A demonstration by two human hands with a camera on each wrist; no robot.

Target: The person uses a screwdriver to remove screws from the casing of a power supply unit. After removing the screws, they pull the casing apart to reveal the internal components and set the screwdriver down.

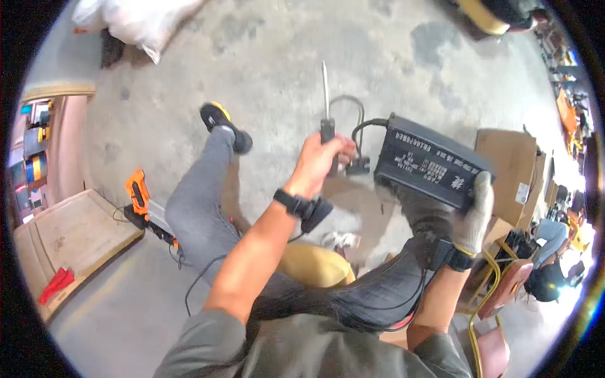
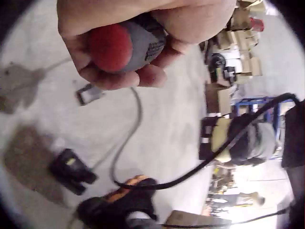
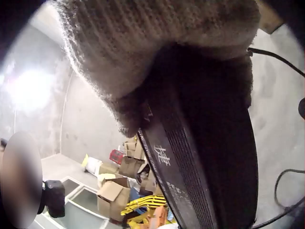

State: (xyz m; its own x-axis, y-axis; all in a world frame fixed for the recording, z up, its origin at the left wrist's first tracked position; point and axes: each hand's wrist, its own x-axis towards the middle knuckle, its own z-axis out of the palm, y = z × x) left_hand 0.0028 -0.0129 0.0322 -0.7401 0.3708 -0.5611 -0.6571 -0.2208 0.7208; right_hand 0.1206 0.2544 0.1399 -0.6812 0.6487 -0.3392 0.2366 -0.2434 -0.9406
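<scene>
My bare left hand point(image 1: 321, 157) grips a screwdriver point(image 1: 328, 130) by its dark handle, with the metal shaft pointing up and away. In the left wrist view the handle's round red end point(image 2: 110, 47) shows between the curled fingers. My gloved right hand point(image 1: 477, 214) grasps the near right end of a black charger point(image 1: 435, 162) covered in white printing. The charger is held tilted above my leg, its ribbed side point(image 3: 183, 157) showing in the right wrist view. A black cable point(image 1: 372, 123) leaves its far left end and loops near the left hand.
Cardboard boxes point(image 1: 504, 170) stand to the right, by a yellow-framed chair point(image 1: 498, 296). At left are an orange-handled tool point(image 1: 137, 192) and a flat board point(image 1: 75, 233) with a red cloth point(image 1: 57, 285). A white sack point(image 1: 148, 22) lies at the far left.
</scene>
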